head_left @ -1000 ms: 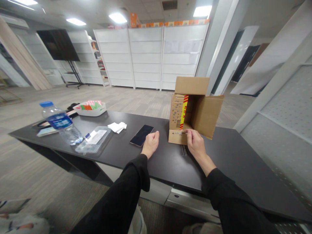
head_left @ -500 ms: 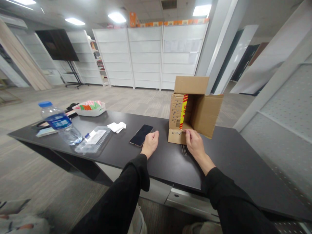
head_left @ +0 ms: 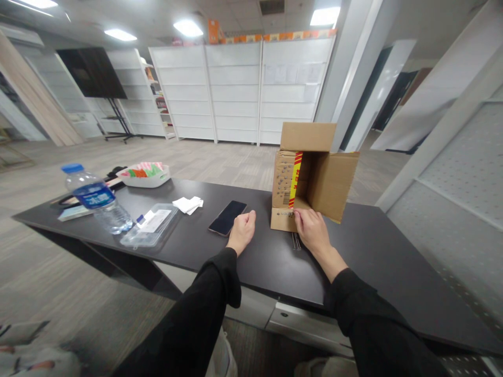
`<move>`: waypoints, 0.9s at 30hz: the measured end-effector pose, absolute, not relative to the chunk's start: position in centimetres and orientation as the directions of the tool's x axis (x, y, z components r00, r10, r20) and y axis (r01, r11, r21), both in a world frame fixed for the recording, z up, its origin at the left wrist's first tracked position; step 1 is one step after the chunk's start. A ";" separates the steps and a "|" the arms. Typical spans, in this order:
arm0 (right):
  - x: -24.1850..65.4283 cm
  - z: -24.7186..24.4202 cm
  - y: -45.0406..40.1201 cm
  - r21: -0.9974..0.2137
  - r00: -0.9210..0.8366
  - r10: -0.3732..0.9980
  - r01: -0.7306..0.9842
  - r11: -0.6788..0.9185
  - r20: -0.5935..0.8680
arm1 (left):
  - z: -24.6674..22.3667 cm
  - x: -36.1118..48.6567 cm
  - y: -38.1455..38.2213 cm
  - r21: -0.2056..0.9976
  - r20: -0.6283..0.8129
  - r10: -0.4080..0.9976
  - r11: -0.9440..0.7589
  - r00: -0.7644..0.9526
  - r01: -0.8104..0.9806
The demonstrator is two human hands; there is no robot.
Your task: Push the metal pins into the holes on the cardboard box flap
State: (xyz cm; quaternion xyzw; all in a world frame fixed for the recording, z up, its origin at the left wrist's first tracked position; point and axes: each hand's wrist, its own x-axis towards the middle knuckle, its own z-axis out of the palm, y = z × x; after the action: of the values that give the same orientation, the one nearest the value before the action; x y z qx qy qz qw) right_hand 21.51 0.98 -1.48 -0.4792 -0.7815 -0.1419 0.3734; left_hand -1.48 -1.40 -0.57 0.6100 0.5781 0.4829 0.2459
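on my side i have a brown cardboard box (head_left: 314, 175) on the worktop (head_left: 373, 251), mouth toward my camera, flaps spread, yellow-and-red tape (head_left: 295, 179) at its left; near its lower flap (head_left: 280, 220) lie thin metal rods (head_left: 296, 241).

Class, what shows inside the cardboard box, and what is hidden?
Inside the box, brown walls show, shadowed toward the back. The taped panel hides whatever is behind it; the right hand covers part of the lower flap.

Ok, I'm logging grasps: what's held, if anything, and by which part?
Can't tell: left hand fisted; right hand, at the cardboard box's lower flap, hides any hold.
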 end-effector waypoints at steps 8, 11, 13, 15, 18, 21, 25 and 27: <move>21.4 -1.5 0.9 -0.101 -0.250 0.618 0.874 0.476 0.746 | -0.6 -1.5 -1.4 0.861 0.302 0.943 -0.209 -0.137 0.465; 21.4 -1.4 0.9 -0.087 -0.245 0.618 0.886 0.456 0.747 | -0.5 -1.5 -1.4 0.863 0.300 0.944 -0.206 -0.139 0.462; 21.4 -1.4 0.9 -0.085 -0.242 0.621 0.889 0.449 0.746 | -0.5 -1.5 -1.4 0.863 0.302 0.943 -0.209 -0.139 0.460; 21.4 -1.4 0.9 -0.091 -0.239 0.626 0.889 0.448 0.743 | -0.5 -1.5 -1.4 0.863 0.308 0.941 -0.214 -0.139 0.458; 21.4 -1.4 0.8 -0.099 -0.236 0.631 0.888 0.449 0.739 | -0.5 -1.5 -1.4 0.862 0.311 0.940 -0.218 -0.139 0.457; 21.4 -1.4 0.9 -0.097 -0.237 0.635 0.891 0.444 0.735 | -0.5 -1.5 -1.4 0.863 0.308 0.942 -0.215 -0.137 0.457; 21.5 -1.6 1.0 -0.090 -0.239 0.641 0.895 0.436 0.729 | -0.5 -1.5 -1.4 0.864 0.303 0.943 -0.212 -0.136 0.457; 21.5 -1.8 1.1 -0.098 -0.232 0.647 0.897 0.432 0.726 | -0.6 -1.5 -1.4 0.863 0.305 0.943 -0.213 -0.136 0.457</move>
State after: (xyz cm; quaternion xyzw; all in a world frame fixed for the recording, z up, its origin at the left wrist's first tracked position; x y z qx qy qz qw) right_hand 21.50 1.14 -1.77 -0.5041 -0.7657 -0.1731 0.3601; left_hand -1.51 -1.37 -0.60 0.6082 0.5755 0.4866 0.2494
